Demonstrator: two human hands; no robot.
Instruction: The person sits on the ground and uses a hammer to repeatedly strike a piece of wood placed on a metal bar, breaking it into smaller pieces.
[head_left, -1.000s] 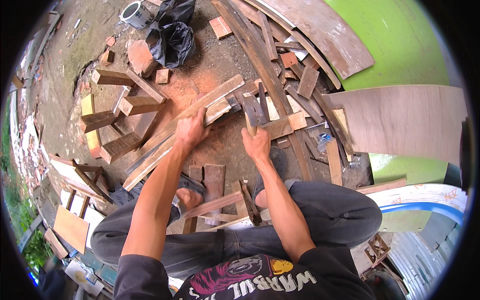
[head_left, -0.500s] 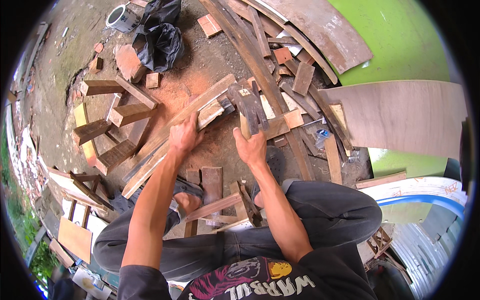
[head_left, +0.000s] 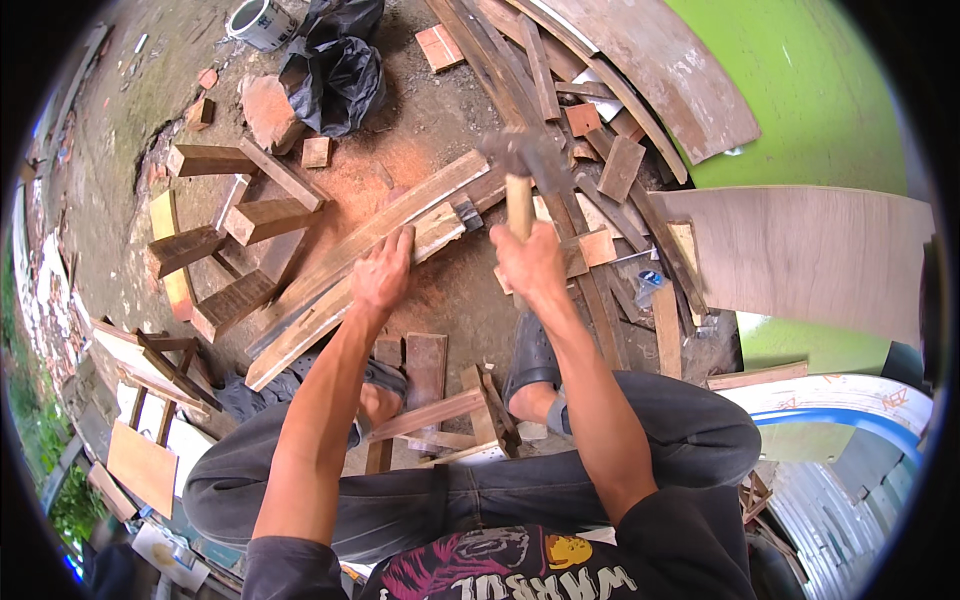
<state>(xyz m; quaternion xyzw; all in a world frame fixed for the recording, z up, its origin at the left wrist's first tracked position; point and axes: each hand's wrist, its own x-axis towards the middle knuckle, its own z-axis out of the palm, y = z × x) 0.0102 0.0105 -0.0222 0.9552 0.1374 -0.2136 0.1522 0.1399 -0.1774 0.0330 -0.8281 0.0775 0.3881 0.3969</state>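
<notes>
My right hand (head_left: 530, 262) is closed round the pale wooden handle of a hammer (head_left: 519, 205). Its dark head, smeared by motion, is up past the far end of the planks, apart from them. My left hand (head_left: 382, 272) lies over a pale, rough-edged wooden plank (head_left: 436, 229), fingers curled across its top and pressing it down. A small dark piece (head_left: 466, 212) sits at that plank's far end. Alongside it, on the far side, lies a longer brown plank (head_left: 400, 212). Both run slantwise from lower left to upper right.
Several wood blocks joined to a frame (head_left: 268, 220) stand at the left. A black plastic bag (head_left: 335, 85) and a white bucket (head_left: 262, 24) are at the far left. Scrap wood (head_left: 622, 168) and a plywood sheet (head_left: 800, 235) lie right. A small wooden stool-like frame (head_left: 440, 412) stands between my feet.
My right hand has moved right and swung the hammer head away from the plank's far end, up and to the right. My left hand stays on the plank, shifted slightly right.
</notes>
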